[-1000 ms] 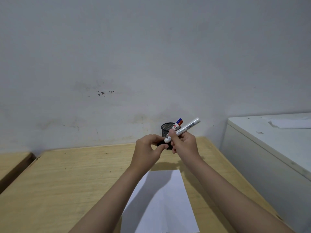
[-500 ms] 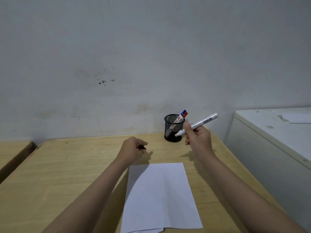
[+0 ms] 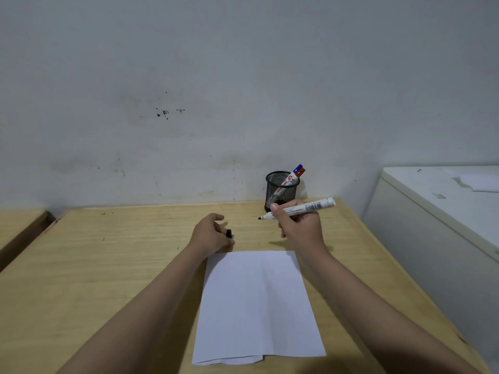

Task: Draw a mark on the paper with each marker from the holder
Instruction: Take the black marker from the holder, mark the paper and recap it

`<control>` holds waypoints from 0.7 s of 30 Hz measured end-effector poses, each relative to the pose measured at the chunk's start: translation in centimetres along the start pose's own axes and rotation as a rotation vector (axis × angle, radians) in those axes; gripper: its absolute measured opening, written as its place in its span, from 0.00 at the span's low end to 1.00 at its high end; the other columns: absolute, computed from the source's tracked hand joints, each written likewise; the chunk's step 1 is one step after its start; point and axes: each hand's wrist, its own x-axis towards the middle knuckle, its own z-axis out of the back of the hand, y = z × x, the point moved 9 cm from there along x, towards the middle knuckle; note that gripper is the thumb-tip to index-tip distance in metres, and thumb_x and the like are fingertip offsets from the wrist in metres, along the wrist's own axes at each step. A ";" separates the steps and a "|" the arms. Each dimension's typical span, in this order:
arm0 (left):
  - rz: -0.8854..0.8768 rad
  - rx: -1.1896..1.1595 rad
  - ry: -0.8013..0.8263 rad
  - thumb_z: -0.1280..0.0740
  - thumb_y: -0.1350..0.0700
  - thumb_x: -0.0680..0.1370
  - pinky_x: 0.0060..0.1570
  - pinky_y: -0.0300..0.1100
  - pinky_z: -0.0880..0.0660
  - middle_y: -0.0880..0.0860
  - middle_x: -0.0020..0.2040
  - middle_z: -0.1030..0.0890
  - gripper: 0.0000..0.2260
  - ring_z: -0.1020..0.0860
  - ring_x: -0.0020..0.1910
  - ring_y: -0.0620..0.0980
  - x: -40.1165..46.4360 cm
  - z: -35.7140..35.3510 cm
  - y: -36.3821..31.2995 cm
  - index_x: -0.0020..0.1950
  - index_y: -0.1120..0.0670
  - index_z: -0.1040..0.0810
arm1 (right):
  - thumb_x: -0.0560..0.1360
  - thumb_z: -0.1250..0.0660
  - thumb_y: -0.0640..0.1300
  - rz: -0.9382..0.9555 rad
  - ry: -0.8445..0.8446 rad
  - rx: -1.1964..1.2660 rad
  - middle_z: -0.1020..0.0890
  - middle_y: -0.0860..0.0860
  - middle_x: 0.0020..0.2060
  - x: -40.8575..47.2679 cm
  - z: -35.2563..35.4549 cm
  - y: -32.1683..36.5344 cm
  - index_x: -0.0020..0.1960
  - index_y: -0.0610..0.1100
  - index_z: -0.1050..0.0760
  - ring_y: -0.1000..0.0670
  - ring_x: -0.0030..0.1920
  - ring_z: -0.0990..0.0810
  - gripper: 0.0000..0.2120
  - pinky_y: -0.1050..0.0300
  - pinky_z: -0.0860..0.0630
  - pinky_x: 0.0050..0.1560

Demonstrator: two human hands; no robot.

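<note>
A blank white sheet of paper (image 3: 259, 306) lies on the wooden desk (image 3: 108, 265) in front of me. My right hand (image 3: 299, 228) grips an uncapped white marker (image 3: 302, 209), its black tip pointing left, held above the desk beyond the paper's far edge. My left hand (image 3: 210, 236) rests on the desk at the paper's far left corner and holds the black cap (image 3: 229, 233) between its fingers. A black mesh holder (image 3: 280, 190) stands at the back of the desk with two markers, one blue-capped and one red-capped (image 3: 298, 171), leaning in it.
A grey-white wall rises directly behind the desk. A white cabinet (image 3: 445, 211) stands to the right of the desk, with a scrap of paper on top. Another wooden surface (image 3: 19, 228) adjoins at the left.
My hands pulled the cap off the marker and moved apart. The left hand dropped to the desk with the cap; the right hand lowered slightly with the marker.
</note>
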 end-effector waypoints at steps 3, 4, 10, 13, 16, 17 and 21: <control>-0.054 -0.025 -0.006 0.26 0.65 0.67 0.42 0.37 0.26 0.52 0.40 0.23 0.24 0.22 0.50 0.51 -0.5 1.5 -0.2 0.61 0.59 0.29 | 0.71 0.28 0.44 -0.008 0.016 0.007 0.26 0.47 0.26 -0.2 -1.0 -0.4 0.32 0.48 0.24 0.47 0.30 0.31 0.10 0.53 0.32 0.33; -0.083 -0.007 -0.015 0.26 0.62 0.68 0.45 0.39 0.26 0.52 0.42 0.21 0.23 0.21 0.49 0.51 -0.9 2.4 -0.3 0.61 0.58 0.28 | 0.71 0.27 0.43 -0.011 0.021 0.011 0.26 0.49 0.25 -0.3 -1.3 -0.6 0.32 0.47 0.24 0.49 0.29 0.30 0.10 0.54 0.31 0.32; -0.180 0.313 0.067 0.23 0.45 0.61 0.49 0.41 0.26 0.45 0.51 0.21 0.18 0.24 0.50 0.45 -5.3 4.6 1.6 0.48 0.45 0.22 | 0.71 0.28 0.37 -0.138 0.062 0.110 0.19 0.50 0.27 -1.0 -4.7 -3.2 0.37 0.41 0.26 0.53 0.27 0.22 0.08 0.59 0.22 0.29; -0.256 0.534 0.015 0.29 0.34 0.55 0.56 0.49 0.29 0.40 0.50 0.23 0.21 0.26 0.52 0.45 -5.9 5.1 2.3 0.45 0.39 0.23 | 0.71 0.29 0.35 -0.262 0.090 0.176 0.19 0.46 0.30 -1.8 -7.8 -4.9 0.38 0.41 0.27 0.53 0.28 0.20 0.07 0.58 0.20 0.32; -0.311 0.539 -0.034 0.30 0.33 0.55 0.56 0.51 0.31 0.40 0.49 0.24 0.23 0.27 0.52 0.45 -6.0 5.4 2.3 0.47 0.40 0.22 | 0.70 0.27 0.39 -0.331 0.098 0.167 0.18 0.45 0.31 -2.7 -9.9 -6.4 0.37 0.41 0.27 0.52 0.28 0.19 0.09 0.56 0.19 0.34; -0.334 0.530 -0.042 0.30 0.32 0.55 0.57 0.51 0.32 0.40 0.49 0.24 0.23 0.28 0.52 0.45 -6.0 5.5 2.3 0.46 0.40 0.22 | 0.70 0.27 0.41 -0.336 0.089 0.141 0.18 0.45 0.30 -2.9 -10.1 -6.9 0.37 0.41 0.27 0.51 0.28 0.19 0.10 0.54 0.19 0.34; -0.392 0.528 -0.035 0.33 0.31 0.56 0.56 0.48 0.36 0.38 0.50 0.25 0.21 0.29 0.54 0.42 -6.1 5.5 2.3 0.45 0.36 0.21 | 0.71 0.28 0.39 -0.279 0.036 0.051 0.18 0.43 0.30 -3.7 -9.6 -7.8 0.39 0.36 0.27 0.48 0.29 0.17 0.10 0.52 0.18 0.34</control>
